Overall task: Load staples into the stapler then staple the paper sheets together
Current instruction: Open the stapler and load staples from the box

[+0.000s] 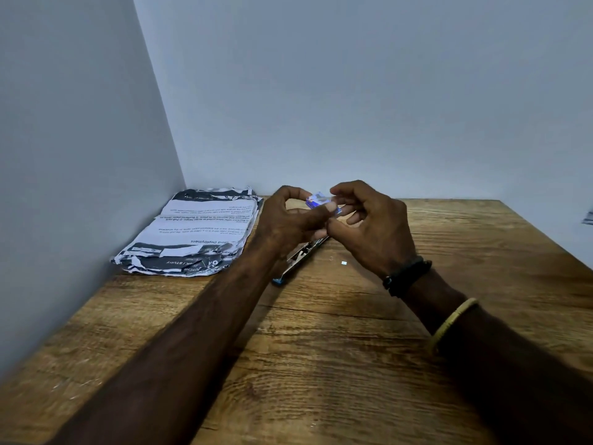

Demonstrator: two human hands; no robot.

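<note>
While the stapler lies on the wooden table beneath them, the left hand and right hand both pinch a small blue staple box; crumpled paper sheets fill the far left corner.

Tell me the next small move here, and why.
Probably draw a staple strip out of the small blue box: both the left hand and right hand pinch it above the table, while the stapler lies opened flat beneath them, seemingly waiting to be loaded. The paper sheets lie aside.
</note>
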